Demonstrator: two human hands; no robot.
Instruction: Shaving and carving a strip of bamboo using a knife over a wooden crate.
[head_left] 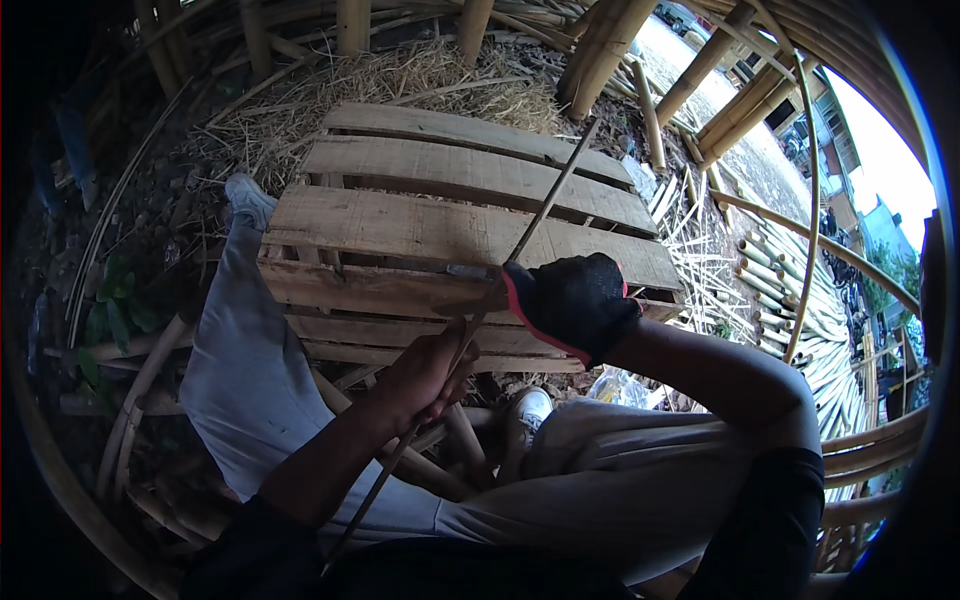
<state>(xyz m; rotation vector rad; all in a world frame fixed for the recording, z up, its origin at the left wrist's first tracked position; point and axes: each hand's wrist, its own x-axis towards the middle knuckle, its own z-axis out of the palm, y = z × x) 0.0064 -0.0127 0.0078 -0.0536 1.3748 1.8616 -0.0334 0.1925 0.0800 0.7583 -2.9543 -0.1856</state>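
Observation:
A long, thin bamboo strip (557,192) runs slantwise from above the slatted wooden pallet (390,215) down across my lap. My bare left hand (430,375) is closed around its middle part. Further up the strip, my right hand (580,305) is closed on it, in a black glove with a pink-red edge. Between the two hands sits a short, flat, brownish piece (472,306), dark and partly covered; I cannot tell whether it is a blade. My fingertips on the right are hidden behind the glove's back.
The pallet stands right in front of my legs. Dry straw (430,85) and upright bamboo posts (605,55) lie beyond it. A stack of cut bamboo poles (790,275) and pale shavings (700,270) are at the right. Curved bamboo poles (130,410) are low on the left.

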